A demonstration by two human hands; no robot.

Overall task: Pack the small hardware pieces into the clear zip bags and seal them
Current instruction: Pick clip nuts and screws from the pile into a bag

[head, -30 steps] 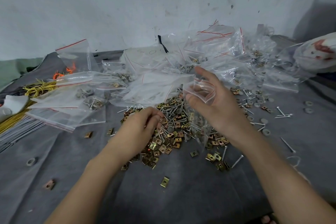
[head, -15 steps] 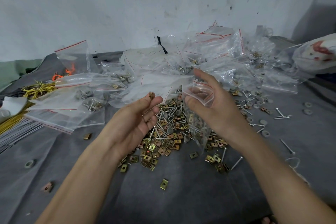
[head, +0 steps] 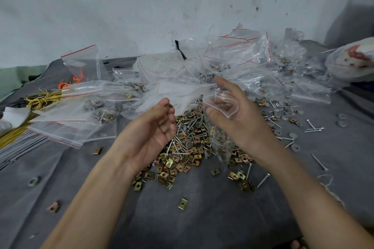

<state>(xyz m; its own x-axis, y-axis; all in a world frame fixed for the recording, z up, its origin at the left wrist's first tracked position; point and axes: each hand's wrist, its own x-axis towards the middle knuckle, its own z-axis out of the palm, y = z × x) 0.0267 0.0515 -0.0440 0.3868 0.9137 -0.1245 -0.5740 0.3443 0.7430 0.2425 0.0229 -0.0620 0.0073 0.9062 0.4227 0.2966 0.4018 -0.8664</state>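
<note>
Your left hand (head: 153,129) sits palm-up at the centre of the frame, fingers curled, with a brass clip (head: 169,105) pinched at the tips of thumb and forefinger. Just right of it, your right hand (head: 239,121) grips a bag (head: 223,104) by its red-lined mouth, thumb on the near side and fingers spread behind, and the mouth gapes toward the clip; the two are near but apart. The bag's body hangs down in front of the pile (head: 186,147) of clips, screws and washers that lies on the grey cloth (head: 202,220) below both hands. Behind the pile, across the upper middle and right, lies a heap of bags (head: 232,60), some with hardware inside. Yellow wire (head: 41,99) lies at the left edge, loose screws (head: 314,129) at the right, and one stray clip (head: 182,203) in the lower centre.
</note>
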